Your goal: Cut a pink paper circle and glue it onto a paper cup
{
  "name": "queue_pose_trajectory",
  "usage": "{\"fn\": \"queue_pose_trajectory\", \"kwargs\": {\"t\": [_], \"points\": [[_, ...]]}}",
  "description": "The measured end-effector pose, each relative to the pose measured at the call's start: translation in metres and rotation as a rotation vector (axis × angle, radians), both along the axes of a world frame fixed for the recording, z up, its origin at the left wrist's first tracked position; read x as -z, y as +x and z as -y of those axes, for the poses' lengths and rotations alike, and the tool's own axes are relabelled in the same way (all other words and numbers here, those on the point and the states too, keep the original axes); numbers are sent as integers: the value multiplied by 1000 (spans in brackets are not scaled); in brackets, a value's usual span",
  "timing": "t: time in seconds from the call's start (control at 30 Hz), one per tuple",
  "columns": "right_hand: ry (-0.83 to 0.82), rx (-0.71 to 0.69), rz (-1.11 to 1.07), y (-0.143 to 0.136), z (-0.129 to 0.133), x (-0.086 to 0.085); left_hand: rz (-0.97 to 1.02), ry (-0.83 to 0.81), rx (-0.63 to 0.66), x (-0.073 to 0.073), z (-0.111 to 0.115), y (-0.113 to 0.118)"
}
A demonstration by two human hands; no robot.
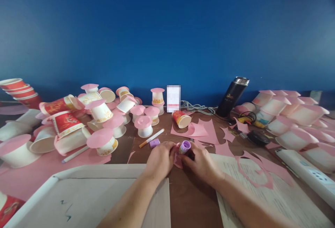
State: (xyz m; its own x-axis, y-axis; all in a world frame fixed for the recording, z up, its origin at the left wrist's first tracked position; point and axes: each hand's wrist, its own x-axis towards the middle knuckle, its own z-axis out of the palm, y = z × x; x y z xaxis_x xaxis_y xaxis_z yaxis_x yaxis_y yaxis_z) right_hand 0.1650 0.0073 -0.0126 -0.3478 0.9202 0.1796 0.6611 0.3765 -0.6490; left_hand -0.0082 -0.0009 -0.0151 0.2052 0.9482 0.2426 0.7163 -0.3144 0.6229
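My left hand (161,160) is closed, its fingers and thumb pinched at a small pink piece at the centre front. My right hand (201,161) is curled round an open purple glue stick (185,146), which points up and toward me. The pink piece (178,161) lies between the two hands, partly hidden by fingers. Just beyond my left hand are a purple cap (155,142) and an orange-and-white pen (151,138). A red and gold paper cup (181,120) lies on its side behind the hands, on pink paper scraps (200,130).
Many paper cups with pink discs (101,139) crowd the left; more pink-topped cups (295,133) are piled right. A black flask (232,97) leans at the blue wall. A white board (86,200), printed sheets (235,186) and a power strip (311,175) lie nearer.
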Motion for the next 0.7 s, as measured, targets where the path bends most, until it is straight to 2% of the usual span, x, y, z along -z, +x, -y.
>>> {"fn": "queue_pose_trajectory", "kwargs": {"t": [0.37, 0.7], "points": [[11, -7, 23, 0, 4, 2, 17, -4, -48, 5, 0, 3], [34, -33, 8, 1, 3, 6, 8, -5, -30, 5, 1, 4]]}}
